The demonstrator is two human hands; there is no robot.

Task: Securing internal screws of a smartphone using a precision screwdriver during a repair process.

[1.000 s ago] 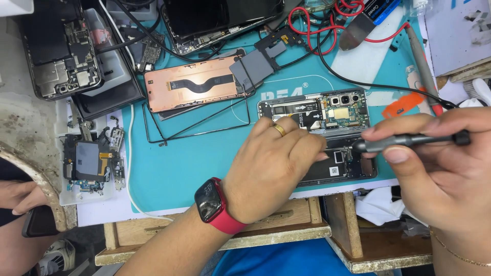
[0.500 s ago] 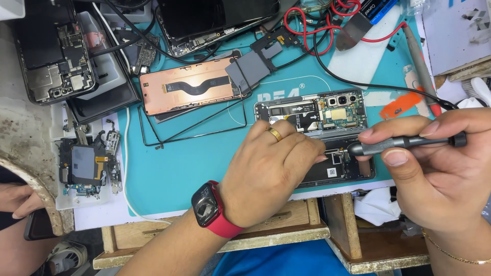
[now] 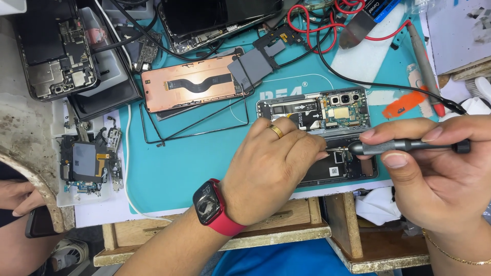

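Observation:
An opened phone (image 3: 327, 115) with its circuit board and camera modules bare lies on a teal work mat (image 3: 179, 168). My left hand (image 3: 271, 163), with a gold ring and a red smartwatch on the wrist, rests on the phone's left part and steadies it. My right hand (image 3: 434, 168) grips a slim grey screwdriver (image 3: 404, 146) held level, its tip touching the phone's lower half by my left fingertips.
A copper-backed display panel (image 3: 192, 87) and a thin metal frame (image 3: 197, 125) lie on the mat's left. Other opened phones (image 3: 53, 53) sit at top left, small parts (image 3: 87, 161) on a white tray. Red and black wires (image 3: 327, 25) cross the top. Another person's hand (image 3: 18, 197) is at left.
The view has shifted slightly. Both hands stay on the phone, with the screwdriver tip kept at the same spot.

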